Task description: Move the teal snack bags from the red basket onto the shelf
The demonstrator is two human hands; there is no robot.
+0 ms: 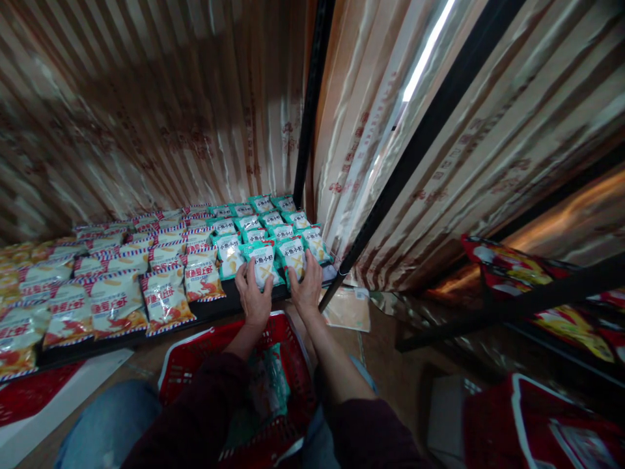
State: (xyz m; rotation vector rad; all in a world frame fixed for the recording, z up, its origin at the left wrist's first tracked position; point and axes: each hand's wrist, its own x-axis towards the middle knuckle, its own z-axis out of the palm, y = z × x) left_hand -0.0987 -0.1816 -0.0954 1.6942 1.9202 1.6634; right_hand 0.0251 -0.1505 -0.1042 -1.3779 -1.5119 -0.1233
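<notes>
My left hand (pixel 252 294) and my right hand (pixel 307 284) both rest at the front edge of a low black shelf (pixel 215 307). The left hand's fingers wrap the left side of a teal snack packet (pixel 265 262) at the front of its row. The right hand's fingers press on the neighbouring teal snack packet (pixel 293 255). More teal packets (pixel 258 218) stand in rows behind them. Red-and-white snack packets (pixel 163 296) fill the shelf to the left. A red shopping basket (pixel 195 365) with a few teal packets (pixel 271 384) inside sits under my arms.
A black upright post (pixel 312 98) and a slanted black bar (pixel 420 150) frame the shelf. Striped curtains hang behind. At the right another rack holds red and yellow packets (pixel 508 260). A second red basket (pixel 537 417) stands at the lower right. A flat packet (pixel 347 309) lies on the floor.
</notes>
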